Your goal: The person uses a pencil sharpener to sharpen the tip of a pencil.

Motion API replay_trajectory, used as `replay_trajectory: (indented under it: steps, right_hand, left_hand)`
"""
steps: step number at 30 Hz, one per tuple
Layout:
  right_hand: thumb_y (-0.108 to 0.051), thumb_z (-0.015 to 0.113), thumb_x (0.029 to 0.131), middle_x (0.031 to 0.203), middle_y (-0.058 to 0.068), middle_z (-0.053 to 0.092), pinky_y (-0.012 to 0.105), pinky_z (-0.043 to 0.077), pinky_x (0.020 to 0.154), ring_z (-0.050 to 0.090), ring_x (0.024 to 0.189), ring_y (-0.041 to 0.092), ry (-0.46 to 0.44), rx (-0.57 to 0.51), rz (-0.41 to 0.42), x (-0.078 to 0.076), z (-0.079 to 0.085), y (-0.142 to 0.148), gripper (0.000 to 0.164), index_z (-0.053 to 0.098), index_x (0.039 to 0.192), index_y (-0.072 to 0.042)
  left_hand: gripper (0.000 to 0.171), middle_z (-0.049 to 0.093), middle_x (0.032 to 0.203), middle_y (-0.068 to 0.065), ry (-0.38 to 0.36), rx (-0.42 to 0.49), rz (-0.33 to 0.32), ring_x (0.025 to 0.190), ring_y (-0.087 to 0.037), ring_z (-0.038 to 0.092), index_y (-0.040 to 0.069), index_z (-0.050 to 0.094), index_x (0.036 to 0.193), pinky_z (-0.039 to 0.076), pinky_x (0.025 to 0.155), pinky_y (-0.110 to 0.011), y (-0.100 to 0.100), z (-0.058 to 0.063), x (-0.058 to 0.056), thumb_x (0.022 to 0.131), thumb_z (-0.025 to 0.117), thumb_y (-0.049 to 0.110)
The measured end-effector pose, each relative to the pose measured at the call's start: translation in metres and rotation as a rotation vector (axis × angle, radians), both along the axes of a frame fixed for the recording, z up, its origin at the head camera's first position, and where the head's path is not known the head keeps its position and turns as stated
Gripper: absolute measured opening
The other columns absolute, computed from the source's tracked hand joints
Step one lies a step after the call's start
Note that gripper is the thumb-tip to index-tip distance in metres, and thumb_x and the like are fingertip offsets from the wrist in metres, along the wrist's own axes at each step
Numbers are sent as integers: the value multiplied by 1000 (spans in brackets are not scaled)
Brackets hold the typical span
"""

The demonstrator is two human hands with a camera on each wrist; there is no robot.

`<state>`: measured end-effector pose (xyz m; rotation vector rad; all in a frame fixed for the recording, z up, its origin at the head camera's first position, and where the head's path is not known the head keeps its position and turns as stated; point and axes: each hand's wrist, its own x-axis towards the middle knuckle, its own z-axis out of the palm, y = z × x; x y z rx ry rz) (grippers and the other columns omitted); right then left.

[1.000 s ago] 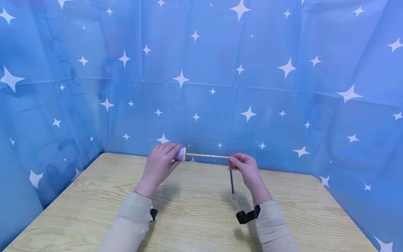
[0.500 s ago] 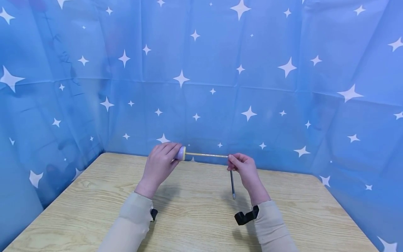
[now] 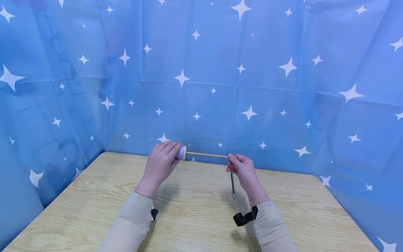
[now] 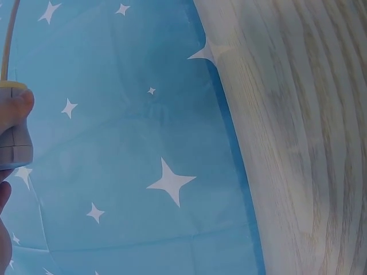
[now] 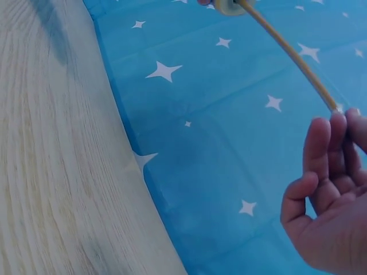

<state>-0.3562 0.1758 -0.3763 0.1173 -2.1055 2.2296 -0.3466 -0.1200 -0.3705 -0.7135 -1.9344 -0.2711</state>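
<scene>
My left hand (image 3: 158, 162) grips a small purple pencil sharpener (image 3: 182, 153) with a yellow rim, raised above the far part of the table. Out of its end runs a thin yellow pencil (image 3: 206, 154), nearly level. At the pencil's other end, my right hand (image 3: 247, 171) pinches the pale tip between thumb and fingers, as the right wrist view also shows along the pencil (image 5: 289, 51). Only part of the sharpener (image 4: 16, 146) enters the left wrist view. The pencil's front end is hidden inside it. A dark pencil (image 3: 233, 187) with a silvery end lies below my right hand.
The light wood table (image 3: 192, 210) has rounded far corners. A blue curtain (image 3: 214, 70) with white stars hangs behind it and along both sides. Black wrist mounts (image 3: 245, 217) sit at the cuffs of the pale sleeves.
The right hand has shifted slightly left, and the markings seen earlier along the yellow pencil no longer show. The left hand keeps its hold; the dark pencil stays in place.
</scene>
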Motion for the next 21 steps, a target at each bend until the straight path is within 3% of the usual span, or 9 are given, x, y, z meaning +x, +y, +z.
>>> replay_trajectory:
  steps: [14,21]
  right_hand:
    - [-33,61,96,73,0,53,22,49,60,49,57,8,-145,-36,-15,0,3,-2,35,59,102,2]
    - [-30,59,97,69,-1,51,21,45,55,46,55,9,-167,-24,-35,-1,4,2,31,61,100,1]
  left_hand:
    - [50,69,111,-7,-14,-21,16,104,-25,62,7,70,115,49,87,-40,3,-2,-1,68,88,10]
    - [51,69,111,-7,-33,-19,16,105,-25,61,7,70,116,49,87,-41,8,-3,1,68,88,10]
